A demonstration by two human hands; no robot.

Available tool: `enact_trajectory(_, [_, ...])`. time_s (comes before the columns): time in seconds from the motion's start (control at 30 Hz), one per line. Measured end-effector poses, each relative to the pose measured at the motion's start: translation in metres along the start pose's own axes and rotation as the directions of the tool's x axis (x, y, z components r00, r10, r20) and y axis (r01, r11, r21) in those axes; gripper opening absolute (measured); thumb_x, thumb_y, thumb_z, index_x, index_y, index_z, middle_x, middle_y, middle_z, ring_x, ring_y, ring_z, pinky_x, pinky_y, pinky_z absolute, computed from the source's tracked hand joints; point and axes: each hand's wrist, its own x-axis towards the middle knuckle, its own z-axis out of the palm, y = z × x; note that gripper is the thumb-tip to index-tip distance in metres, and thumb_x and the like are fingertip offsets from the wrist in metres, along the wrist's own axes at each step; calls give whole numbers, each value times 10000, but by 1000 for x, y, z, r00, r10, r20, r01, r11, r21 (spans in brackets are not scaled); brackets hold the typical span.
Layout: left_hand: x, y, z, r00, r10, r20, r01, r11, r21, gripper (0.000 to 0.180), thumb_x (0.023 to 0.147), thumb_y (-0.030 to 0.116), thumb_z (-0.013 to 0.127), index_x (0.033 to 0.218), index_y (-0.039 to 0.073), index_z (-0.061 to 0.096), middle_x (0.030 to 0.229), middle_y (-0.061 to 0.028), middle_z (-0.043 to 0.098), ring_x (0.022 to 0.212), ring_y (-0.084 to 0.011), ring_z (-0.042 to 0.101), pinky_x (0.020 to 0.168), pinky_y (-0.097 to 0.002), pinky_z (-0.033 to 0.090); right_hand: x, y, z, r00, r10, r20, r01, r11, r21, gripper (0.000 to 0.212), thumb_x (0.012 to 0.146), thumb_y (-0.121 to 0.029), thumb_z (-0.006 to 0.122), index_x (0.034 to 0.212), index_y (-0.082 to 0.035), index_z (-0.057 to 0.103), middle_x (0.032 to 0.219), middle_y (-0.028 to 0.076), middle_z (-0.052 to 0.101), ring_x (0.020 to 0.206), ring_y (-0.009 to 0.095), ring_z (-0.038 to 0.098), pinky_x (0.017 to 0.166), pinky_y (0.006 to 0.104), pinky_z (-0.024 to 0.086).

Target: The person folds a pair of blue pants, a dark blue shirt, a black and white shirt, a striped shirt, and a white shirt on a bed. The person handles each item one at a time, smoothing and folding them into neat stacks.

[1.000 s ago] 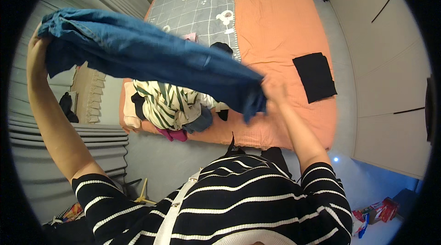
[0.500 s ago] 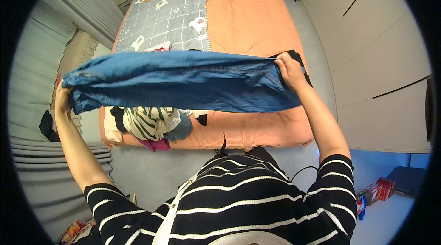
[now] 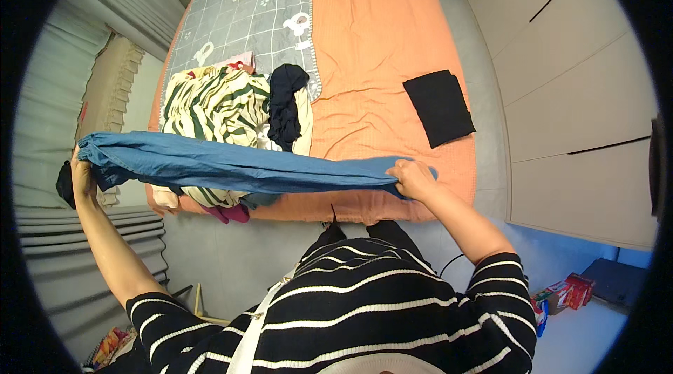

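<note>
A pair of blue trousers (image 3: 238, 166) is stretched lengthwise between my hands, above the near end of the bed. My left hand (image 3: 83, 172) is closed on its left end, out past the bed's left edge. At the other end my right hand (image 3: 412, 178) grips the cloth with bent fingers. Beneath and beyond the trousers lies a pile of clothes with a green-and-cream striped garment (image 3: 214, 106); part of it is covered by the blue cloth. A dark garment (image 3: 286, 104) lies beside that pile. Farther right, a folded black garment (image 3: 439, 107) rests flat on the bed.
The bed has an orange cover (image 3: 378, 44) and a grey checked blanket (image 3: 263, 16) on its left half. Wardrobe doors (image 3: 575, 93) run along the right side, curtains (image 3: 77, 248) along the left. Red packages (image 3: 571, 293) are at the lower right.
Both hands have come down and nearer to me with the blue trousers, which are now narrower and drawn together. The striped pile and the folded black garment have come into fuller view.
</note>
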Motion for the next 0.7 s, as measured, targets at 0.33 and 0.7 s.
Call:
enact_trajectory(0.33, [-13,-17,61,994,20,106,-28,997,70,400,788,119,617,1170,7,575,1053,-55,624,965,-158,587,872,-272,448,81,91,81,894,384,229,-316,905,-284,179,752,-111,570,859,-98,712,915,179,657,849,324,659,718,437,524])
enact_trajectory(0.7, [-58,-23,169,908,419,24,-417,893,171,305,835,97,589,1125,13,543,1090,-122,604,1032,-228,583,938,-395,442,294,207,-88,512,586,-628,-528,792,308,332,898,-265,454,1102,-42,591,1106,212,585,1019,388,558,855,477,452])
